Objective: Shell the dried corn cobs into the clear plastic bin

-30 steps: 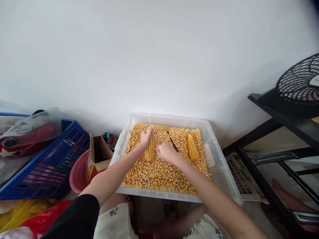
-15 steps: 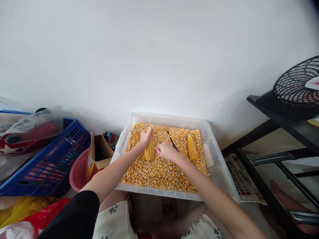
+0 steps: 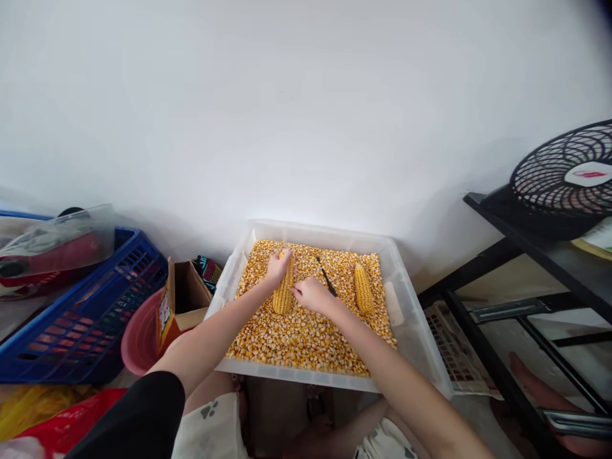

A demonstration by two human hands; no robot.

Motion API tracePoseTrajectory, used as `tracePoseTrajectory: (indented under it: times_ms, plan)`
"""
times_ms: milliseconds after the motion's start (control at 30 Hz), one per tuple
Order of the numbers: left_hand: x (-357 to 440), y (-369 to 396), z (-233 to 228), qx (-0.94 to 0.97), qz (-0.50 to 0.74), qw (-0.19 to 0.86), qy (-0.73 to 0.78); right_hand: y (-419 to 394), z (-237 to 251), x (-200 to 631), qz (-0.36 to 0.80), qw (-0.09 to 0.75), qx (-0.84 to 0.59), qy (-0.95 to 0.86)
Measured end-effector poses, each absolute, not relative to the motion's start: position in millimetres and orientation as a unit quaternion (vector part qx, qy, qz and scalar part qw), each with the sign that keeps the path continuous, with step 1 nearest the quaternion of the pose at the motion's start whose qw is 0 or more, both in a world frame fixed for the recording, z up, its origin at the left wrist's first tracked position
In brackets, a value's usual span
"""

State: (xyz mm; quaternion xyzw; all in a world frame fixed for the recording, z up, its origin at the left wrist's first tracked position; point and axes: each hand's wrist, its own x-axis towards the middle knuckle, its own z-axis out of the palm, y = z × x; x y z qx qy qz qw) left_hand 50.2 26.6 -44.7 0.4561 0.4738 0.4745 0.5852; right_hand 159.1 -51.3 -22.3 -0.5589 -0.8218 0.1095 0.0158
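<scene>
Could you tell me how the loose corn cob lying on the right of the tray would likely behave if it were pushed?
The loose cob is round and tapered, so it would probably roll in a curve. It lies on a bed of kernels in the tray, which may shift and slow it. It looks stiff and unlikely to bend.

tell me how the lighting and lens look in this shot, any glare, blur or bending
Head view: soft, even daylight, no glare; a faint shadow on the wall behind the tray. Wide-angle bending curves the frame edges, around the fan. Both corn cobs and the hands look sharp.
</scene>
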Motion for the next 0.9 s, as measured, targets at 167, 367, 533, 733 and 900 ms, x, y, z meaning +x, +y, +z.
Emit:
tracePoseTrajectory:
  times_ms: [167,367,533,733,900]
  plan:
    - [49,31,-47,0.444,0.479,0.584,0.482,-50,-34,162,0.119,0.055,-0.569,-0.812]
    - [43,38,-52,0.400,0.476,0.580,0.527,-52,-41,157,0.117,0.089,-0.592,-0.792]
    - [41,41,-57,0.395,0.474,0.580,0.532,-59,-46,148,0.104,0.108,-0.624,-0.767]
    - [41,40,-55,0.392,0.468,0.574,0.546,-69,-53,137,0.101,0.131,-0.658,-0.734]
    - [41,39,-53,0.392,0.469,0.577,0.541,-70,-53,135,0.107,0.141,-0.667,-0.724]
